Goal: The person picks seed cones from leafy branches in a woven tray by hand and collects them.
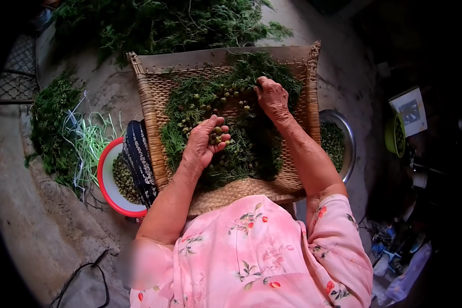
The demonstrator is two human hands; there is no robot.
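A woven wicker tray (156, 118) lies in front of me, with green feathery sprigs (182, 105) spread over it. Several small round green cones (218, 134) rest in the cupped palm of my left hand (204, 141), its fingers curled around them above the sprigs. Farther up and to the right, my right hand (272, 96) is closed with its fingertips pressed together at the sprigs near the tray's right side. What those fingertips hold, if anything, is too hidden to make out. More loose cones (231, 94) lie among the sprigs between the hands.
A red-rimmed bowl (104, 174) with cones stands left of the tray, beside a dark patterned cloth (137, 159). A metal bowl (350, 146) is at the right. Piles of sprigs (154, 25) lie beyond the tray. Pale strings (87, 143) and a black cable (100, 267) are on the left floor.
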